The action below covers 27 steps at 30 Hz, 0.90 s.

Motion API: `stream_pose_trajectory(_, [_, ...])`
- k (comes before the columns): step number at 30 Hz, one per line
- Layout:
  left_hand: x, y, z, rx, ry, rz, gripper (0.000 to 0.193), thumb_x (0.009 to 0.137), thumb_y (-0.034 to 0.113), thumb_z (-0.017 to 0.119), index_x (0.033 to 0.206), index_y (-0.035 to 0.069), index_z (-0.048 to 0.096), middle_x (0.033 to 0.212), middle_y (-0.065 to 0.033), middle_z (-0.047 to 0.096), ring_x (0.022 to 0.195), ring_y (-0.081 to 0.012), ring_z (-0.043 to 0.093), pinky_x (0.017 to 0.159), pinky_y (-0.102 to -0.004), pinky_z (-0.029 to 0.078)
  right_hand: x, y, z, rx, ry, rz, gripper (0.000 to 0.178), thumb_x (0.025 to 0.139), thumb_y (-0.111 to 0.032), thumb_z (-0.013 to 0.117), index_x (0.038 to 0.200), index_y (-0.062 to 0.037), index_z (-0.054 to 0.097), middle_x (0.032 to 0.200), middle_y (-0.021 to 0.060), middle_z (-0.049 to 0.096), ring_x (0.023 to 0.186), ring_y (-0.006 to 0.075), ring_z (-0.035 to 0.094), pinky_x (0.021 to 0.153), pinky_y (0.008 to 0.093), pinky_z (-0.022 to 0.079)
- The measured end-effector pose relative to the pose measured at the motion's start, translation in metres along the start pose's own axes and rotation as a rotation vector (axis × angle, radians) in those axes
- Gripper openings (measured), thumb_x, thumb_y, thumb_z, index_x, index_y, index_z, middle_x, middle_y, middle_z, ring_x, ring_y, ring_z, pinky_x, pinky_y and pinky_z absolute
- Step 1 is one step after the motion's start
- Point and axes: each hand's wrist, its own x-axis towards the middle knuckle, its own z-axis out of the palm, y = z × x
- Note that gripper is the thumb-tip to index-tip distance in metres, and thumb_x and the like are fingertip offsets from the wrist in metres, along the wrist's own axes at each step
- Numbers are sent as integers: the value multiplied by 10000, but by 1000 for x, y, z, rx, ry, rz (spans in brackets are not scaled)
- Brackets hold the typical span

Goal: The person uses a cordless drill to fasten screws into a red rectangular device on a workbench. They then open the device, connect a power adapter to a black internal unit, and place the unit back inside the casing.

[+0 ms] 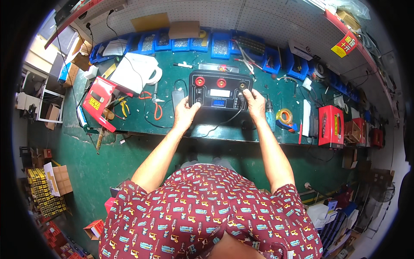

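A black electrical box [205, 93] with two red round terminals, a darker terminal, a small blue display and switches is held above the front of the bench. My left hand [185, 116] grips its lower left corner, thumb on the front panel. On the right edge, my right hand [255, 105] is closed around the side, its thumb near the dark terminal. A black cable [224, 123] is plugged in at the panel's lower right and curves down to the left. The fingers behind the box are hidden.
Blue bins [221, 46] of small parts line the back of the green bench [172, 64]. To the left are red-handled cutters [158, 108], pliers [125, 108] and a red casing [99, 97]. A screwdriver [270, 114], tape roll [284, 115] and red machine [331, 127] stand right.
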Motion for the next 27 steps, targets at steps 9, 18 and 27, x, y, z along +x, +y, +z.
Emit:
stream_pose_trajectory(9, [2, 8, -2, 62, -20, -57, 464, 888, 203, 741, 1253, -47, 602, 849, -28, 694, 707, -59, 609, 624, -214, 484, 2, 0, -1, -2, 0, 12, 449, 930, -355, 720, 1141, 40, 689, 927, 50, 719, 803, 88, 632, 727, 242, 518])
stream_pose_trajectory(18, [7, -2, -1, 87, 10, -42, 508, 884, 237, 758, 1263, -57, 591, 840, -34, 693, 707, -66, 611, 631, -219, 489, 4, 1, -2, -12, 2, 18, 462, 926, -369, 722, 1143, 38, 687, 930, 49, 719, 808, 90, 635, 723, 243, 518])
stream_pose_trajectory(27, [12, -11, 0, 133, 48, -105, 750, 848, 317, 788, 1346, -151, 481, 933, -117, 691, 789, -119, 640, 689, -253, 517, 4, 1, -1, 9, 4, 16, 458, 928, -374, 719, 1133, 34, 691, 917, 41, 713, 794, 86, 628, 711, 243, 513])
